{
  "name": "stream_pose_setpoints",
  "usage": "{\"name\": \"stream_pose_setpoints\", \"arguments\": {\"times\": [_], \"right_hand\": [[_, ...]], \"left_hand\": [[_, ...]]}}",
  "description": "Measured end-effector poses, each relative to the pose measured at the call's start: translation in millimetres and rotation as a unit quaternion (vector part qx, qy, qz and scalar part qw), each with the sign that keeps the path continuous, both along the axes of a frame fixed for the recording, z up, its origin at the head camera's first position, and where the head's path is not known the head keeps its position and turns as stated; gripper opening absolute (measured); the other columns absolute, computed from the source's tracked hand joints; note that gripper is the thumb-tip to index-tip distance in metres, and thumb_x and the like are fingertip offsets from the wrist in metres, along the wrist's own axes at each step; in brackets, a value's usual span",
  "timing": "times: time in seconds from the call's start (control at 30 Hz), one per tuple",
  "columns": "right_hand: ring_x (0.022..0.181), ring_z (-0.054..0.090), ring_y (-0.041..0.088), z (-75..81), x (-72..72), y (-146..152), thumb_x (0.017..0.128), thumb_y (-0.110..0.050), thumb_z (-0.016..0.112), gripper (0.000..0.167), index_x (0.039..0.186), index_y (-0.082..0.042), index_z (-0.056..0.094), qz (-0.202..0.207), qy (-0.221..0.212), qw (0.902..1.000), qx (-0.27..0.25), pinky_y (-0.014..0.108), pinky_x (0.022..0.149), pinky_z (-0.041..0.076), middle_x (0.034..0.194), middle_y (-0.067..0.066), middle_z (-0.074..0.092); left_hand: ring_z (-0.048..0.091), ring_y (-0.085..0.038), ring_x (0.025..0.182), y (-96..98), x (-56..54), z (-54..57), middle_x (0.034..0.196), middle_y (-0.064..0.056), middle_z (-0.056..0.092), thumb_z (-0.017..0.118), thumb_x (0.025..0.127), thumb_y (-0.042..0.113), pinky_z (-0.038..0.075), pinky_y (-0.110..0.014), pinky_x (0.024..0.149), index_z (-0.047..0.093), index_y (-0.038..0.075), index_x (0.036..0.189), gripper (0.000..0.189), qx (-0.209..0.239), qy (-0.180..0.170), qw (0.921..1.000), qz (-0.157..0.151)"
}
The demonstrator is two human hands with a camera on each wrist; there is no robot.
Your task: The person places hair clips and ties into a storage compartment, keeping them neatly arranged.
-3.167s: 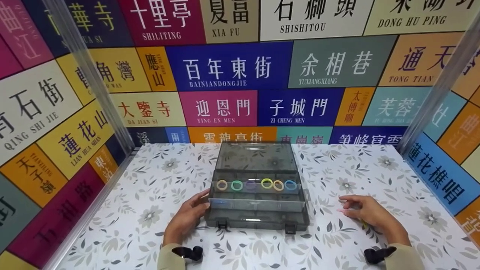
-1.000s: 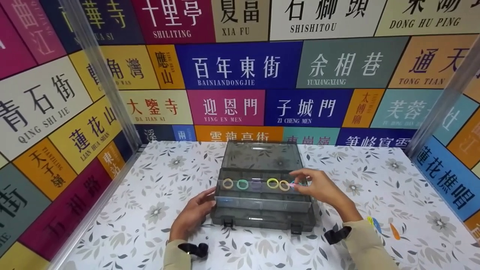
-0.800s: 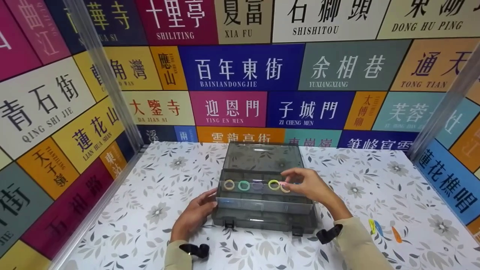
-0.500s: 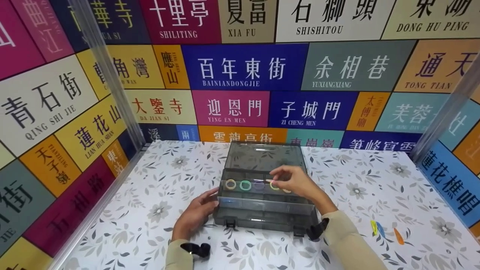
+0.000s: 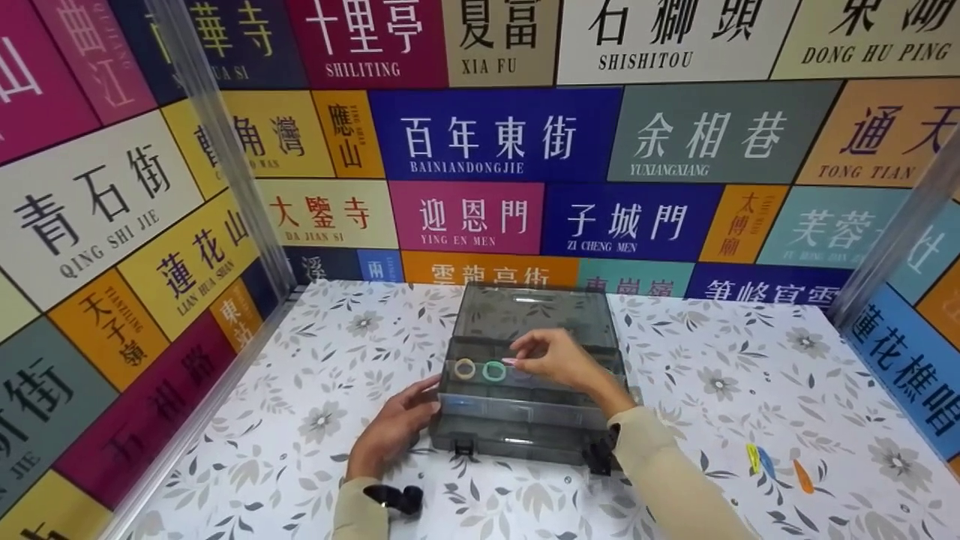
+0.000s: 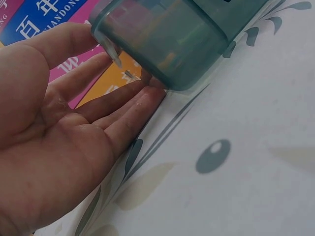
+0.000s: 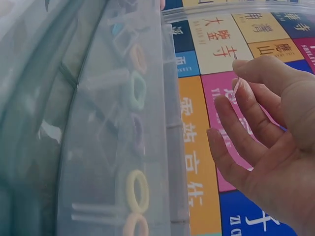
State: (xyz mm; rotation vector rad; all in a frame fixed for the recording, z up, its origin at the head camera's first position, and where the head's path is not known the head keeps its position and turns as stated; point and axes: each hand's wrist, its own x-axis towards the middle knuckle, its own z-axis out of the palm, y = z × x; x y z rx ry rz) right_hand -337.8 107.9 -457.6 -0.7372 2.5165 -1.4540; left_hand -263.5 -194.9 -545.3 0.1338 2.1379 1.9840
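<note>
A smoky see-through divided box [image 5: 525,442] stands open, its lid [image 5: 532,315] tipped back. Colored hair-tie rings sit along its upper row, among them a beige ring [image 5: 464,369] and a green ring [image 5: 493,371]. My right hand [image 5: 559,364] hovers over this row, pinching a small pink hair clip [image 7: 237,87] between thumb and index finger. It hides rings farther right in the head view; the right wrist view shows a yellow ring [image 7: 137,191]. My left hand [image 5: 394,427] rests against the box's left end, with extended fingers touching the wall [image 6: 157,54].
On the tabletop [image 5: 675,495], right of my right sleeve, lie a yellow clip [image 5: 754,457], a blue clip [image 5: 766,463] and an orange clip [image 5: 803,476]. Panels printed with place names [image 5: 495,135] enclose the back and sides.
My right hand has carried the pink hair clip from the table at the right to the box, then leftward along the rings. The loose clips came into sight. The left hand has stayed at the box.
</note>
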Motion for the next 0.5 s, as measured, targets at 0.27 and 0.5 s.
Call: {"name": "stream_pose_setpoints", "arguments": {"times": [0.27, 0.5], "right_hand": [[0.080, 0.065, 0.011, -4.7, 2.1, -19.3, 0.087, -0.016, 0.077, 0.026, 0.110, -0.004, 0.073, 0.019, -0.010, 0.9997, 0.008, 0.028, 0.072, 0.055, 0.093, 0.007, 0.072], [0.080, 0.065, 0.010, -9.6, -0.4, -31.8, 0.087, -0.015, 0.078, 0.023, 0.108, -0.008, 0.074, 0.010, -0.021, 0.9997, 0.011, 0.028, 0.073, 0.055, 0.092, 0.005, 0.073]], "left_hand": [[0.048, -0.034, 0.139, -0.6, -0.6, 0.9, 0.154, -0.022, 0.044, 0.060, 0.099, 0.019, 0.038, -0.050, 0.117, 0.040, 0.014, 0.155, 0.059, -0.015, 0.008, 0.9998, -0.005], [0.049, -0.033, 0.138, 1.8, -1.6, -0.1, 0.154, -0.022, 0.045, 0.061, 0.099, 0.020, 0.039, -0.051, 0.116, 0.040, 0.014, 0.154, 0.059, -0.011, 0.003, 0.9999, 0.000]]}}
